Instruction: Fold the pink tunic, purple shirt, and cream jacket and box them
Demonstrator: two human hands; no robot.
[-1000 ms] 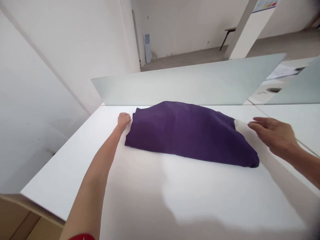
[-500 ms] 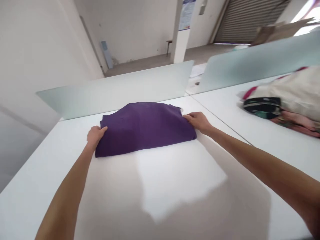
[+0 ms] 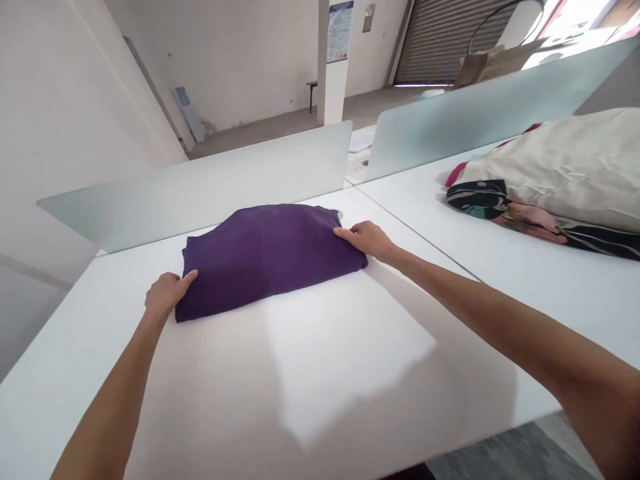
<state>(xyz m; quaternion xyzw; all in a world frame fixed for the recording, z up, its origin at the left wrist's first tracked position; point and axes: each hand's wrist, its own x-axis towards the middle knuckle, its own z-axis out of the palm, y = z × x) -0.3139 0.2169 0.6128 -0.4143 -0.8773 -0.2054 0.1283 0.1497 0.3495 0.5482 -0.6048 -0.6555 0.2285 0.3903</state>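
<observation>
A folded purple cloth (image 3: 265,257) lies on the white table (image 3: 350,360), close to the frosted panel at the back. Its front edge is straight and its back edge bulges in a curve. My left hand (image 3: 167,291) grips the cloth's left end, thumb on top and the other fingers underneath, partly hidden. At the right end, my right hand (image 3: 369,239) pinches the side of the cloth between thumb and fingers. What kind of garment or fabric it is cannot be made out.
Frosted glass panels (image 3: 225,180) line the table's back edge. A heap of cream and floral fabric (image 3: 560,173) rests on the adjoining tabletop at right, beyond a seam. Behind stand a pillar with a notice (image 3: 340,32) and a roller shutter (image 3: 445,40).
The view has swung to the right, so the scene sits further left and more of the fabric heap shows. Both hands keep their hold on the purple cloth, which looks nearly unchanged.
</observation>
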